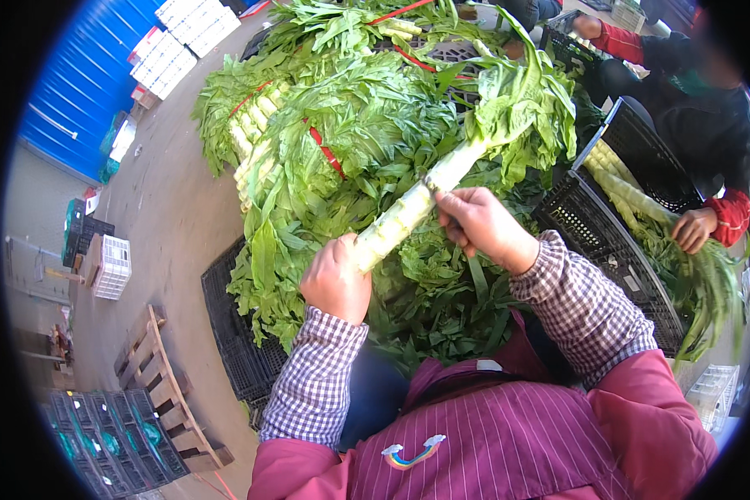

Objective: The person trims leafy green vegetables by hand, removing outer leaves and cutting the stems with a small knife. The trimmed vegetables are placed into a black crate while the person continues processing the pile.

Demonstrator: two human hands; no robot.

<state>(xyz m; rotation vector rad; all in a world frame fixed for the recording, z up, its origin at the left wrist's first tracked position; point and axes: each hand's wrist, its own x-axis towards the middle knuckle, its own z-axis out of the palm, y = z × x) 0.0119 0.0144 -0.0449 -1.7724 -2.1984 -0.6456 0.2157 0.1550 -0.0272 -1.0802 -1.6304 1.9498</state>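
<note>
A thick stem of celtuce [406, 215] lies diagonally across the middle, its leafy top [519, 119] pointing up and right. My left hand [337, 278] is closed around its bare lower end. With bent fingers my right hand [475, 222] touches the stem near mid-length, beside a small dark thing or spot that is too small to tell. Beneath and beyond lies a big heap of leafy celtuce [375, 106], partly bundled with red tape [327, 150]. Loose leaves [437, 312] lie below my hands.
Black plastic crates [237, 325] stand under the heap. On the right, a co-worker's hand [695, 230] rests on celtuce in a black crate [619, 250]. A wooden pallet [162, 381], stacked black crates [112, 437] and a white crate [112, 267] stand on the left; white boxes [197, 25] are farther back.
</note>
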